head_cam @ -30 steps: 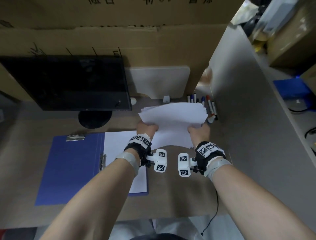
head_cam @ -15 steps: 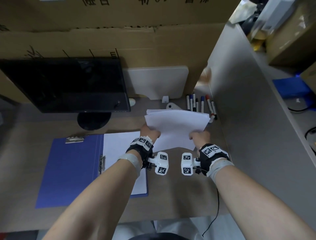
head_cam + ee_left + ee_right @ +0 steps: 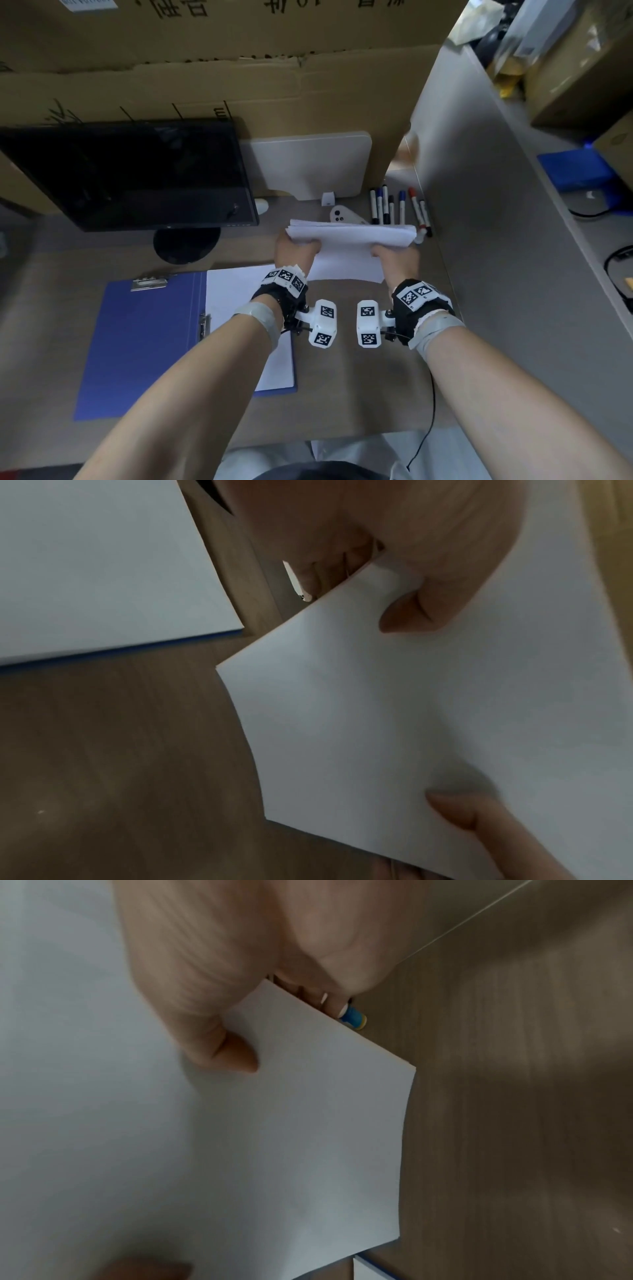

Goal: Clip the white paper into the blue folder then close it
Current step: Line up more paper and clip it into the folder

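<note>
Brown corrugated cardboard box [image 3: 212,41] behind the desk: large black printed characters along its upper edge, cropped by the frame, not legible. Lower cardboard panel [image 3: 219,113]: a small sideways black mark, perhaps "m", uncertain. White wrist-mounted camera blocks [image 3: 322,325]: black-and-white square coded markers, no readable text.

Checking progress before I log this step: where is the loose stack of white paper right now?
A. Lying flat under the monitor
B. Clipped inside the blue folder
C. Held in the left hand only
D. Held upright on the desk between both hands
D: the white paper stack stands on edge on the desk, with the left hand and right hand each gripping a side, right of the open blue folder.
</note>
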`<state>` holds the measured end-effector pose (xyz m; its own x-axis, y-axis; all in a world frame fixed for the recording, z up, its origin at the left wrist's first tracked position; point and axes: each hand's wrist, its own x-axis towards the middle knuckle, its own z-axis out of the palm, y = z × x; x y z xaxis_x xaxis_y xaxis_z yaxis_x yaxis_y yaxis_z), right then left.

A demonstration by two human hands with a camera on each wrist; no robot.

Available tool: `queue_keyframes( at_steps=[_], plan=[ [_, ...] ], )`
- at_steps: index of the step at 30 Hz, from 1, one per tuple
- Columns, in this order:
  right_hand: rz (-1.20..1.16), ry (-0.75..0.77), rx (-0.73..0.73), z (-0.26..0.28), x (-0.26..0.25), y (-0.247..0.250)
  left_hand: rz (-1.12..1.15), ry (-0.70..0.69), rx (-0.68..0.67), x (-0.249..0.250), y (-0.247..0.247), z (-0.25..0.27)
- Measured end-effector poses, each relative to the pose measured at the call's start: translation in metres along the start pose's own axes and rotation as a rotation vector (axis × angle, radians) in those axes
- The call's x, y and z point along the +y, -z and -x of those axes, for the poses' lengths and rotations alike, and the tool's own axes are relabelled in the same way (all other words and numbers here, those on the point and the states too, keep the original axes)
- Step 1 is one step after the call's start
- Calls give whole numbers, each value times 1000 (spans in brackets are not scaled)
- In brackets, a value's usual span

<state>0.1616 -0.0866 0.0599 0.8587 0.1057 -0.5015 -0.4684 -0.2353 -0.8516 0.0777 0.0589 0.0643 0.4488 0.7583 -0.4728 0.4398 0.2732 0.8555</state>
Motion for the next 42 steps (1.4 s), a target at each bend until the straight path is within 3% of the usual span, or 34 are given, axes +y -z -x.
queue_keyframes(
  at_steps=[6, 12, 20, 26, 32, 36, 42],
  plan=[
    [-153, 57, -97, 11, -21, -1, 75, -28, 26, 27, -6, 14],
    [-188, -74, -63, 9, -22, -5, 147, 78, 7, 30, -6, 17],
    [-187, -27, -40, 8, -23, 2, 142, 92, 12, 25, -5, 13],
    [43, 44, -124, -1, -6, 5, -169, -23, -87, -13, -8, -16],
    [167, -29, -44, -23, 20, 9, -370, 47, -110, -14, -4, -30],
    [172, -100, -26, -31, 22, 1, -278, 125, -138, -18, -7, -38],
    [114, -105, 34, -21, 9, -15, -88, 81, -58, -6, 1, -31]
  ],
)
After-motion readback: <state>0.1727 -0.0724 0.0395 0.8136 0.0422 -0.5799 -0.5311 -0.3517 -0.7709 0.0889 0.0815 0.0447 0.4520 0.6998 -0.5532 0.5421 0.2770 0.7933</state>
